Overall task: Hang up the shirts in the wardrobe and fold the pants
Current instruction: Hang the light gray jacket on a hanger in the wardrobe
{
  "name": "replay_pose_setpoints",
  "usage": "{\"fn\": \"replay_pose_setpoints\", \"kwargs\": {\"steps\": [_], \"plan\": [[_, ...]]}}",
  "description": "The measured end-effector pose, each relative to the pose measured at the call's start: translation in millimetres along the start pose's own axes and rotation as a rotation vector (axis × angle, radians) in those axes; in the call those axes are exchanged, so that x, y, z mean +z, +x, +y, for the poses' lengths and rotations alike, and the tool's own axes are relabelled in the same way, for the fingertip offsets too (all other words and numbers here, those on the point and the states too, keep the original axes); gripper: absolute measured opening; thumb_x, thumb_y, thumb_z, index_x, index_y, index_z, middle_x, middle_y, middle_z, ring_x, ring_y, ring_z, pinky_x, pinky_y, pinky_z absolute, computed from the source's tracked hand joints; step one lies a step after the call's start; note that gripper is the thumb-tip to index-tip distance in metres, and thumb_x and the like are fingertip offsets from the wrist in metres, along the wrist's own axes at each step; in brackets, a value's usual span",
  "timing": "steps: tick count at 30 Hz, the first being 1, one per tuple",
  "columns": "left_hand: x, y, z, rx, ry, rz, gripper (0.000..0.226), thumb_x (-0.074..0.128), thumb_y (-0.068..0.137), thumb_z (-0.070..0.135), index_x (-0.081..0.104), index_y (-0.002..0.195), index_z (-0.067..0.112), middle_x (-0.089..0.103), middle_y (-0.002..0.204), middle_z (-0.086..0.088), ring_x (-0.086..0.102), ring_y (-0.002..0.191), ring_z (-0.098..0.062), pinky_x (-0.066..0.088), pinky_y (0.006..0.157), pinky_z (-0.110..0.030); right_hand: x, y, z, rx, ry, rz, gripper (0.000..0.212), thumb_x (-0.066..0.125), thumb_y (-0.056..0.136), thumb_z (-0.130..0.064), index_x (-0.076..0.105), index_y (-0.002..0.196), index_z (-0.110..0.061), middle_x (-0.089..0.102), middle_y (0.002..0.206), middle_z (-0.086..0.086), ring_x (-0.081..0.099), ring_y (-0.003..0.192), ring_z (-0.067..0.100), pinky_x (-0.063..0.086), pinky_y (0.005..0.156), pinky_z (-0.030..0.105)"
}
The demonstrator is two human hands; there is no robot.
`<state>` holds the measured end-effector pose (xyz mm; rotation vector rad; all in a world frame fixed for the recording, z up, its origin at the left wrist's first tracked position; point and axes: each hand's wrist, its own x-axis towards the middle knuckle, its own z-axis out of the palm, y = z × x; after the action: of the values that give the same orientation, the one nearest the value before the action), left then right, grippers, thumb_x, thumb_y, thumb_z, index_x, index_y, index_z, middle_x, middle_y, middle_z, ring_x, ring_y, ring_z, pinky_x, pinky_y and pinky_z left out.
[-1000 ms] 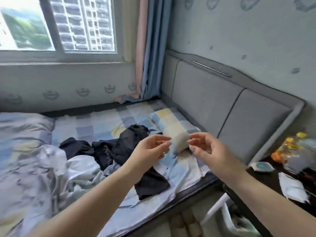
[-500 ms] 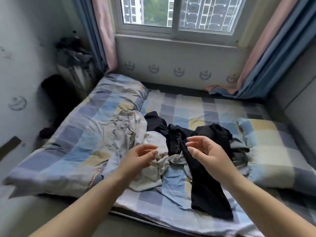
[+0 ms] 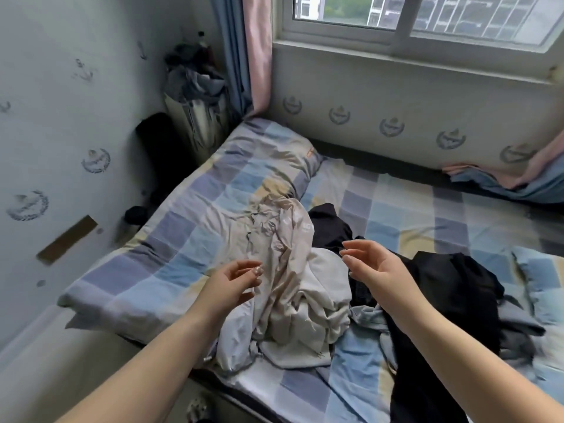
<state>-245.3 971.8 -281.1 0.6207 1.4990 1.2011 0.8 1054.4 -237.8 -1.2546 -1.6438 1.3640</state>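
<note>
A crumpled pale beige garment lies in a heap on the bed with the blue, grey and yellow checked sheet. Everything else sits around this heap. Just to its right, and touching it, is a pile of black clothes. One black piece hangs down over the near edge of the bed. A bit of light blue cloth peeks out between the beige heap and the black pile.

The left hand hangs just left of the beige heap, with loose, softly bent fingers. It holds nothing. The right hand hangs over the right side of the heap, fingers spread and a little bent. It holds nothing too.

The job has hardly begun, I think. Nothing is folded. Nothing is on a hanger. No wardrobe shows here. All the clothes are mixed up, so it is hard to tell which ones are shirts and which are pants. They all need sorting first. Far behind the heap, by the wall, a tall grey basket holds more cloth.
</note>
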Motion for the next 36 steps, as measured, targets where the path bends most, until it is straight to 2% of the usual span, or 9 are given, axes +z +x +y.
{"fn": "replay_pose_setpoints", "kwargs": {"steps": [3, 6, 11, 16, 22, 26, 29, 33, 36], "plan": [[-30.6, 51.7, 6.1, -0.030, 0.020, -0.037, 0.009, 0.063, 0.090, 0.014, 0.068, 0.097, 0.018, 0.069, 0.088, 0.002, 0.064, 0.076, -0.006, 0.050, 0.076, -0.027, 36.4, 38.4, 6.5, 0.047, 0.002, 0.023, 0.017, 0.066, 0.086, -0.022, 0.064, 0.100, -0.032, 0.072, 0.095, -0.012, 0.065, 0.093, -0.001, 0.052, 0.083, 0.025], [-70.4, 122.1, 9.9, -0.066, 0.068, -0.065, 0.008, 0.062, 0.091, 0.015, 0.067, 0.094, 0.020, 0.069, 0.091, 0.001, 0.063, 0.079, -0.008, 0.049, 0.074, -0.026, 85.2, 84.1, 22.9, 0.136, 0.004, 0.073, 0.017, 0.065, 0.088, -0.021, 0.063, 0.102, -0.029, 0.069, 0.102, -0.008, 0.064, 0.097, 0.001, 0.051, 0.089, 0.030], [-129.5, 242.8, -0.1, -0.112, 0.179, -0.096, 0.006, 0.062, 0.092, 0.017, 0.066, 0.093, 0.021, 0.067, 0.091, 0.003, 0.063, 0.081, -0.008, 0.049, 0.074, -0.024, 156.4, 166.6, 63.0, 0.254, 0.055, 0.189, 0.021, 0.064, 0.089, -0.019, 0.063, 0.110, -0.020, 0.069, 0.104, -0.005, 0.064, 0.093, 0.000, 0.053, 0.083, 0.022], [-158.2, 332.2, -39.3, -0.189, 0.185, -0.068, 0.007, 0.060, 0.093, 0.018, 0.065, 0.096, 0.021, 0.066, 0.101, 0.000, 0.063, 0.089, -0.010, 0.050, 0.077, -0.027, 206.0, 229.6, 120.0, 0.320, 0.050, 0.194, 0.015, 0.063, 0.090, -0.019, 0.063, 0.103, -0.026, 0.069, 0.101, -0.004, 0.064, 0.092, 0.004, 0.051, 0.079, 0.022], [-159.7, 422.9, -118.6, -0.242, 0.132, -0.050, 0.008, 0.059, 0.093, 0.015, 0.062, 0.092, 0.022, 0.066, 0.099, 0.002, 0.062, 0.090, -0.009, 0.048, 0.081, -0.030, 246.0, 304.6, 212.0, 0.316, -0.022, 0.174, 0.017, 0.063, 0.089, -0.018, 0.062, 0.105, -0.025, 0.068, 0.098, -0.004, 0.062, 0.089, 0.006, 0.044, 0.074, 0.020], [-150.9, 484.4, -176.9, -0.202, 0.177, -0.034, 0.010, 0.059, 0.093, 0.012, 0.062, 0.098, 0.021, 0.065, 0.101, 0.001, 0.060, 0.095, -0.013, 0.047, 0.085, -0.033, 264.5, 350.5, 277.1, 0.287, -0.078, 0.169, 0.026, 0.064, 0.088, -0.018, 0.061, 0.114, -0.022, 0.065, 0.106, -0.007, 0.061, 0.101, 0.008, 0.045, 0.085, 0.021], [-140.8, 524.1, -212.2, -0.101, 0.287, -0.034, 0.015, 0.057, 0.092, 0.007, 0.064, 0.099, 0.018, 0.065, 0.093, 0.004, 0.058, 0.083, -0.006, 0.046, 0.080, -0.028, 272.1, 370.8, 312.4, 0.287, -0.115, 0.150, 0.034, 0.064, 0.088, -0.021, 0.058, 0.121, -0.026, 0.058, 0.120, -0.008, 0.053, 0.111, 0.007, 0.043, 0.091, 0.022], [-122.1, 578.7, -246.5, -0.056, 0.340, 0.015, 0.025, 0.058, 0.090, 0.003, 0.062, 0.114, 0.005, 0.062, 0.099, -0.004, 0.056, 0.086, -0.014, 0.042, 0.081, -0.025, 273.5, 399.3, 348.5, 0.290, -0.107, 0.124, 0.036, 0.063, 0.089, -0.023, 0.056, 0.124, -0.028, 0.054, 0.130, -0.007, 0.048, 0.112, 0.003, 0.040, 0.079, 0.010], [-109.0, 599.6, -263.7, -0.023, 0.449, 0.035, 0.031, 0.064, 0.085, 0.009, 0.060, 0.116, 0.009, 0.063, 0.103, -0.006, 0.058, 0.091, -0.016, 0.042, 0.083, -0.022, 274.8, 407.9, 362.4, 0.281, -0.133, 0.117, 0.036, 0.064, 0.089, -0.024, 0.056, 0.124, -0.028, 0.055, 0.129, -0.006, 0.050, 0.114, 0.005, 0.039, 0.081, 0.012]]}}
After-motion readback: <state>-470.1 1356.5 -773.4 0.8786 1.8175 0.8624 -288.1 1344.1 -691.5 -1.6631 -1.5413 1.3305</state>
